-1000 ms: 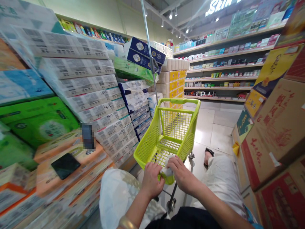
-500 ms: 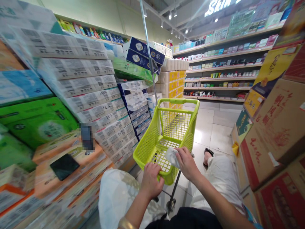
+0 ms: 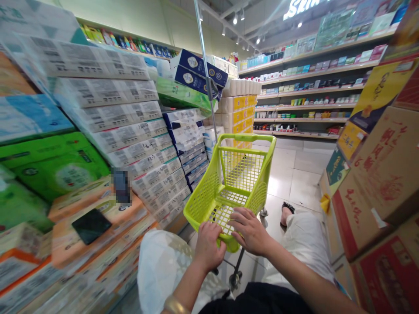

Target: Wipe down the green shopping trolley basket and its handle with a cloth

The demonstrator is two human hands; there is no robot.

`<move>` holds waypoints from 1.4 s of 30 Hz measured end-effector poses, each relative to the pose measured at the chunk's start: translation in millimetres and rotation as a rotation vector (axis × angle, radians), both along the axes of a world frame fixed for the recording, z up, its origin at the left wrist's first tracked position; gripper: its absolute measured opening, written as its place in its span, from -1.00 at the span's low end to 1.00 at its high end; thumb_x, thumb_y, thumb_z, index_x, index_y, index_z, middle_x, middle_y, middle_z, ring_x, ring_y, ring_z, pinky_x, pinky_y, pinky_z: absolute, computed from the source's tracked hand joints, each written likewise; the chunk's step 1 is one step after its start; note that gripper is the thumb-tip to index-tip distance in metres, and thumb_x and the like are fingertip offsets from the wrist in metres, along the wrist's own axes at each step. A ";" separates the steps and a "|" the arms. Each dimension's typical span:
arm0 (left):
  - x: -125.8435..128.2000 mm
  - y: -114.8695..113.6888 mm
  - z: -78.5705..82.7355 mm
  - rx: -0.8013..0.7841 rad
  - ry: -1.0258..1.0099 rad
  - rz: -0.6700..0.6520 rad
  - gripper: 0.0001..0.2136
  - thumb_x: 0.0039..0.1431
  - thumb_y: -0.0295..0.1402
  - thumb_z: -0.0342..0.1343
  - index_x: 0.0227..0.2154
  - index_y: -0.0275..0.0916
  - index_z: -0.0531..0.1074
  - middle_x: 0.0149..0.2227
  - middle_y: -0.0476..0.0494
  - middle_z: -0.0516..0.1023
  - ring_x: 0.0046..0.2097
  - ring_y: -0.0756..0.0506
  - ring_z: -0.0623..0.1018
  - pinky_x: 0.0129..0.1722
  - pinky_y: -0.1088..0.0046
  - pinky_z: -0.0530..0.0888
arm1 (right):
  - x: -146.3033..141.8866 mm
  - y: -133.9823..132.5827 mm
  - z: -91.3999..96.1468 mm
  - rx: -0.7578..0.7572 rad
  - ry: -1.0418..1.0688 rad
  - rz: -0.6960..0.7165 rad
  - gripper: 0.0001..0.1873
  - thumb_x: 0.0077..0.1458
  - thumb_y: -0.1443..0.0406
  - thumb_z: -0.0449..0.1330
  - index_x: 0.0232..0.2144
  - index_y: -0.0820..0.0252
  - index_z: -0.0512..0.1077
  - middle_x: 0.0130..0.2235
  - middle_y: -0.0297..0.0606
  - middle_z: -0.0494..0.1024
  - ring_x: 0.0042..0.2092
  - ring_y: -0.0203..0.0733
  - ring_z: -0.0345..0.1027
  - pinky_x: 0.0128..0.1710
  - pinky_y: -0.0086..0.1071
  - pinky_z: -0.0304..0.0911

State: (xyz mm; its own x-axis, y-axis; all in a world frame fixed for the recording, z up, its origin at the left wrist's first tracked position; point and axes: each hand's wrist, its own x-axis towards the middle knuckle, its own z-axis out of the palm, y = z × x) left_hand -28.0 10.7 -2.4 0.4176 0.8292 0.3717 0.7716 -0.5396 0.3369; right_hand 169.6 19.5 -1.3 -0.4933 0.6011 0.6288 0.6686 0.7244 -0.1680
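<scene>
Supermarket aisle: our left hand point(image 3: 209, 244) grips the green shopping cart point(image 3: 234, 183) rim, right hand point(image 3: 250, 231) spread open alongside; it could tip.

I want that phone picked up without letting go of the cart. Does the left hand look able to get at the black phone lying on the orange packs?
Probably yes. The left hand grips the green cart rim, and nothing stands between it and the black phone.

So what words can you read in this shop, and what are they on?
"Ski": white lit sign above the wall shelves, cut off by the picture's top edge.
Red characters on the brown cardboard boxes: too skewed to read.
Print on the white tissue packs: blurred.
Lime-green plastic cart: no text.
</scene>
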 end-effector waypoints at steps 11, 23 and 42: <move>3.0 -1.8 1.0 0.006 0.011 -0.002 -0.92 -0.12 -0.46 0.00 -0.48 -0.19 0.28 -0.38 -0.11 0.40 -0.24 -0.15 0.36 -0.09 0.21 0.27 | -10.3 1.6 -0.4 0.007 0.060 -0.047 -0.87 0.14 0.32 0.06 -0.32 0.17 0.41 -0.25 -0.18 0.39 -0.02 -0.04 0.19 0.07 -0.07 0.16; 1.5 -1.7 0.5 0.008 0.008 -0.004 -0.89 -0.14 -0.46 0.00 -0.46 -0.19 0.29 -0.38 -0.11 0.41 -0.24 -0.16 0.36 -0.08 0.20 0.27 | 6.1 18.1 -0.7 -0.004 0.101 -0.113 -0.72 0.07 0.45 0.03 -0.17 0.18 0.40 -0.01 -0.11 0.41 0.07 -0.02 0.19 0.10 -0.05 0.14; 0.4 -2.3 1.4 0.006 -0.020 -0.007 -0.87 -0.14 -0.47 -0.01 -0.45 -0.18 0.30 -0.37 -0.12 0.42 -0.24 -0.17 0.36 -0.08 0.18 0.28 | 34.6 26.7 30.2 -0.058 0.015 0.082 -0.49 0.14 0.54 -0.05 0.01 0.00 0.42 -0.18 -0.23 0.55 0.10 -0.11 0.27 0.16 -0.05 0.15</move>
State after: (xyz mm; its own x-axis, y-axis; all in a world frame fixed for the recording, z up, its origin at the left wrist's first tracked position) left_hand -27.6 8.4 -1.0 0.4158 0.8239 0.3851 0.7608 -0.5472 0.3491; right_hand 204.1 46.2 28.9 -0.5332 0.5945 0.6019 0.6042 0.7656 -0.2209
